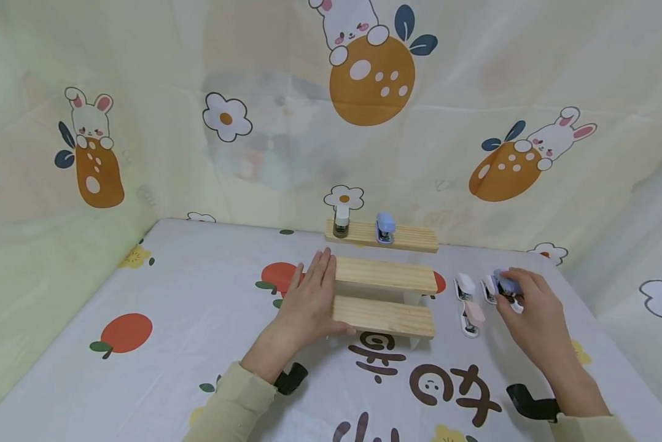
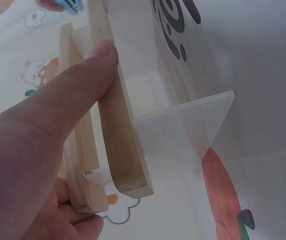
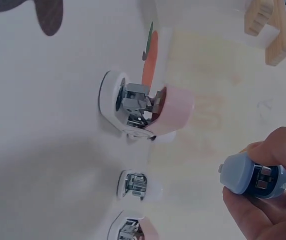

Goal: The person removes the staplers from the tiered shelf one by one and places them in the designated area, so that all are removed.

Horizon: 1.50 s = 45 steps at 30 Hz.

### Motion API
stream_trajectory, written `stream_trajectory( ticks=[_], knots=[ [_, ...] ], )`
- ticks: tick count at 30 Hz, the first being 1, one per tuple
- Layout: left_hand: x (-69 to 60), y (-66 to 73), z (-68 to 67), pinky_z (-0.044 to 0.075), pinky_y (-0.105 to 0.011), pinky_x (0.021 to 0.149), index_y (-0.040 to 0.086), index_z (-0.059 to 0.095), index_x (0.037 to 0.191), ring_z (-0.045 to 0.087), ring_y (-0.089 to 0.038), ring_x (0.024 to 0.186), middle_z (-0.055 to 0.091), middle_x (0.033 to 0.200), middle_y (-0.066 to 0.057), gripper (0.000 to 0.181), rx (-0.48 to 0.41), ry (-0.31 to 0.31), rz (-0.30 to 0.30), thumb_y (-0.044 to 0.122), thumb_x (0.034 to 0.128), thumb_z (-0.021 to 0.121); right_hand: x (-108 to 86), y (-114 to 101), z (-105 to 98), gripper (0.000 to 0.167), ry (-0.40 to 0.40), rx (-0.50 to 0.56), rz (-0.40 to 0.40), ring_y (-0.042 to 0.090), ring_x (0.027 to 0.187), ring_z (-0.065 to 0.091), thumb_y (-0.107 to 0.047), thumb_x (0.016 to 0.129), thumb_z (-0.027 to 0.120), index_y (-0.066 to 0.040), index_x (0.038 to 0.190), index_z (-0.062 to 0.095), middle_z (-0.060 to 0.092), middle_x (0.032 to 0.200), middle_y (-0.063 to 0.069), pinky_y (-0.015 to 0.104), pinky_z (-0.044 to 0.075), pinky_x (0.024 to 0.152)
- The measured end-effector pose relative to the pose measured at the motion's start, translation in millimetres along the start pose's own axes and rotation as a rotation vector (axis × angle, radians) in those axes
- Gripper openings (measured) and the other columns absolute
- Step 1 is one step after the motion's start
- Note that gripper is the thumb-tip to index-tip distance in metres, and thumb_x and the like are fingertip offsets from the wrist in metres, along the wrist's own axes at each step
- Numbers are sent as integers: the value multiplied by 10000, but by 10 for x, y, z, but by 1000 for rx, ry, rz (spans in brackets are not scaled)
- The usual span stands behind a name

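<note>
My left hand grips the left end of a stepped wooden stand with clear supports. In the left wrist view its thumb presses on the front board, and its fingers bend by the board behind. My right hand pinches a small blue stapler between thumb and fingers, above the table right of the stand. Near it lie a white stapler and a pink stapler. Another white stapler is partly hidden beside the held one.
On the stand's rear board stand a dark-based white-topped stapler and another blue stapler. A patterned cloth covers the table. Printed curtains hang close behind and at both sides.
</note>
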<state>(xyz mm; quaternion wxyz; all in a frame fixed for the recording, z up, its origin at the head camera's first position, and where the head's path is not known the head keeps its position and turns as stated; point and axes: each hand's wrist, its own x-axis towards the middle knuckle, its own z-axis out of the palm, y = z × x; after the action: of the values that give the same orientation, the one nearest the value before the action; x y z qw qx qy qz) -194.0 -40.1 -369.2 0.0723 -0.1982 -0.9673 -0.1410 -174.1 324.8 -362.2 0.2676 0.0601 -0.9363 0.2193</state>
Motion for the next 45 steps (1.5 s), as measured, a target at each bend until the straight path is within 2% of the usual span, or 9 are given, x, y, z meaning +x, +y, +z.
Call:
stream_trajectory(
  ticks=[1, 3, 4, 5, 22, 30, 34, 38, 45],
  knots=[
    [-2, 1, 0, 184, -527, 1242, -20, 188, 1559, 172, -291, 1543, 173, 1657, -156, 1337, -1, 3, 1, 604, 602, 881, -12, 10, 8, 429, -7, -3, 9, 454, 1023, 574, 50, 829, 705, 77, 1233, 562, 510, 1279, 307, 220, 578, 820],
    [-5, 2, 1, 185, -527, 1242, -22, 192, 1557, 176, -293, 1542, 177, 1656, -158, 1335, -2, 5, 2, 604, 601, 881, -38, 27, 27, 429, -26, -10, 32, 460, 1035, 567, 39, 840, 696, 79, 1243, 554, 500, 1286, 315, 485, 559, 830],
    [-4, 3, 3, 180, -525, 1244, -20, 185, 1560, 170, -291, 1543, 170, 1658, -155, 1338, -2, 1, 0, 605, 602, 880, -53, 34, 35, 428, -35, -13, 43, 463, 1045, 564, 36, 844, 691, 79, 1246, 550, 495, 1291, 317, 578, 508, 825],
    [-4, 3, 4, 178, -525, 1244, -20, 183, 1560, 169, -290, 1544, 168, 1658, -155, 1338, -2, 0, 1, 606, 604, 879, -66, 43, 44, 427, -43, -14, 55, 465, 1055, 559, 32, 848, 686, 79, 1249, 547, 491, 1296, 318, 591, 503, 832],
    [6, 19, 16, 159, -513, 1251, -3, 157, 1571, 139, -271, 1551, 128, 1670, -137, 1353, -7, -18, -9, 618, 604, 871, -177, 177, 107, 391, -149, -15, 141, 487, 1076, 545, -4, 866, 683, 68, 1227, 554, 432, 1361, 365, 599, 504, 864],
    [9, 14, 16, 154, -513, 1251, -2, 149, 1573, 136, -275, 1551, 122, 1670, -139, 1355, -9, -27, -7, 618, 607, 870, -186, 279, 167, 398, -270, -52, 215, 483, 1032, 518, -36, 865, 682, 48, 1236, 563, 407, 1371, 385, 648, 509, 864],
    [2, 4, 3, 147, -511, 1253, -6, 148, 1572, 129, -272, 1552, 119, 1671, -139, 1358, -10, -27, -6, 615, 606, 871, -186, 322, 196, 430, -315, -61, 247, 528, 1098, 471, -32, 857, 685, 49, 1255, 546, 392, 1363, 393, 684, 473, 902],
    [2, -3, -8, 144, -513, 1253, -8, 152, 1571, 126, -276, 1553, 122, 1670, -139, 1351, -20, -28, -7, 609, 610, 872, -185, 339, 210, 418, -338, -59, 247, 545, 1122, 447, -22, 845, 691, 48, 1234, 555, 401, 1343, 394, 711, 447, 912],
    [-2, -7, -7, 136, -508, 1256, -11, 151, 1571, 127, -270, 1553, 130, 1669, -136, 1349, -23, -27, -8, 603, 612, 874, -202, 370, 207, 344, -384, -46, 220, 518, 1051, 489, -26, 838, 700, 47, 1162, 611, 417, 1286, 372, 689, 473, 900]
  ],
)
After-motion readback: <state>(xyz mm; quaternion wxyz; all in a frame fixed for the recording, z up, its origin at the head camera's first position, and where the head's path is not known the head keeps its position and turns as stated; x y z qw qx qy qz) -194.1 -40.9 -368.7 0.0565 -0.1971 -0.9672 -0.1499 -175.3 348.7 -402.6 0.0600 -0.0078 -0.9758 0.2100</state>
